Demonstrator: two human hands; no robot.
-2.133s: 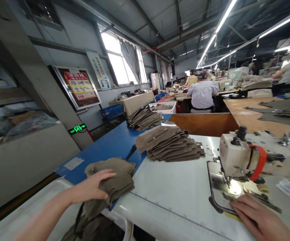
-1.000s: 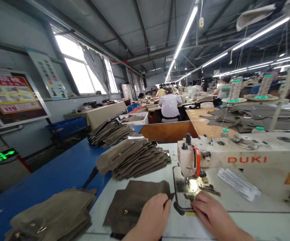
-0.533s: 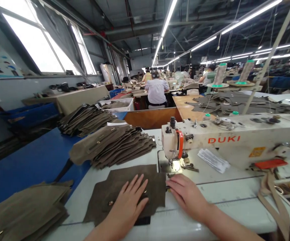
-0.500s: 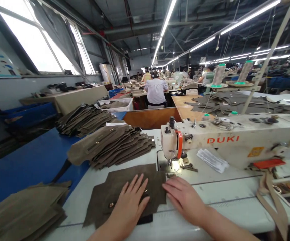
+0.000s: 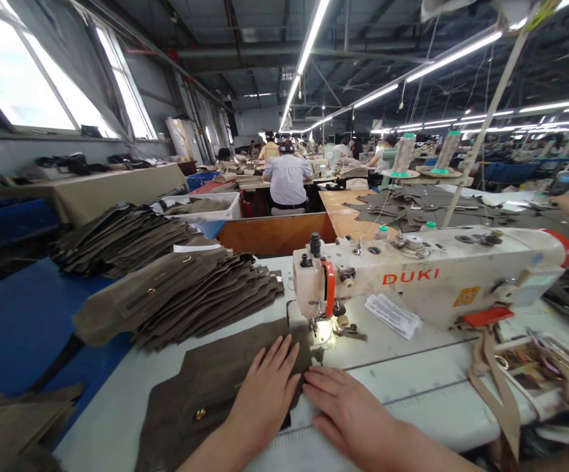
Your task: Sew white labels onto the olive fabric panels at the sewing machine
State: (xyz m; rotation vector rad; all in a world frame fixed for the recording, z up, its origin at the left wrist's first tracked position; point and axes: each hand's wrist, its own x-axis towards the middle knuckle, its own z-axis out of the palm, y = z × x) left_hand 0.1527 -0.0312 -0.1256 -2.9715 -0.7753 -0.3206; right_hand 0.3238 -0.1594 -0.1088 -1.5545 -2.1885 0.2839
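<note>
A dark olive fabric piece (image 5: 166, 400) lies on the pale sewing table, its far right corner close to the needle area. My left hand (image 5: 267, 383) rests flat on the fabric with fingers extended. A brass-coloured fitting (image 5: 200, 414) shows on the cloth to the left of that hand. Beside the fabric's right edge, my right hand (image 5: 343, 403) lies with its fingers stretched out over the table, fingertips close to the cloth. Just beyond both hands stands a white sewing machine (image 5: 368, 275), its lamp lighting the needle plate (image 5: 322, 331).
Stacked olive fabric pieces (image 5: 206, 295) sit left of the machine, with more on the blue surface (image 5: 14, 321). White labels (image 5: 392, 316) lie under the machine arm. A tray of small parts (image 5: 535, 367) and a tan strap (image 5: 493, 387) are at right. A co-worker (image 5: 287, 177) sits ahead.
The fabric has turned slightly and moved toward the machine's needle area under my left hand. My right hand has come closer to the left. The whole view has shifted to the right.
</note>
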